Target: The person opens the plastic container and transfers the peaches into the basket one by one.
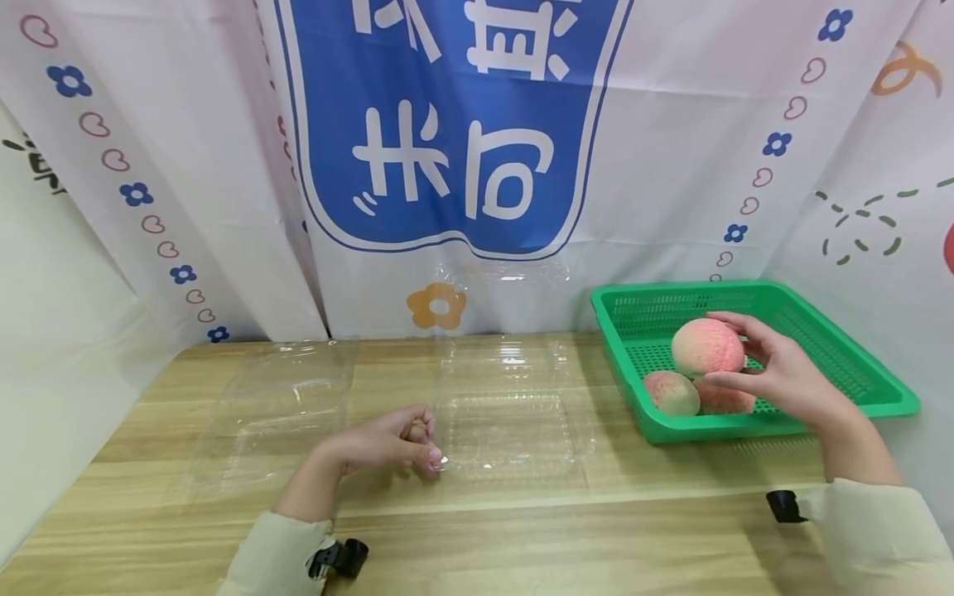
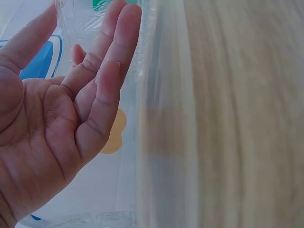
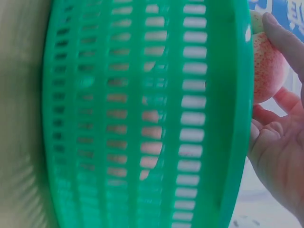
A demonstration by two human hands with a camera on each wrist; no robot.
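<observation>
A pink-and-cream peach (image 1: 707, 348) is gripped between the thumb and fingers of my right hand (image 1: 792, 377), above the green basket (image 1: 753, 426). Two more peaches, one pale (image 1: 672, 393) and one redder (image 1: 725, 397), lie in the basket below it. In the right wrist view the held peach (image 3: 268, 69) shows past the basket's rim. My left hand (image 1: 383, 441) pinches the near left corner of a clear plastic clamshell box (image 1: 507, 434), which stands open with its lid raised at the back. The left wrist view shows the palm and partly bent fingers (image 2: 109, 80).
Another clear plastic container (image 1: 279, 414) lies on the wooden table (image 1: 522, 546) to the left of my left hand. A white printed cloth (image 1: 656, 165) hangs behind the table's back edge. The basket stands at the right, near the side cloth.
</observation>
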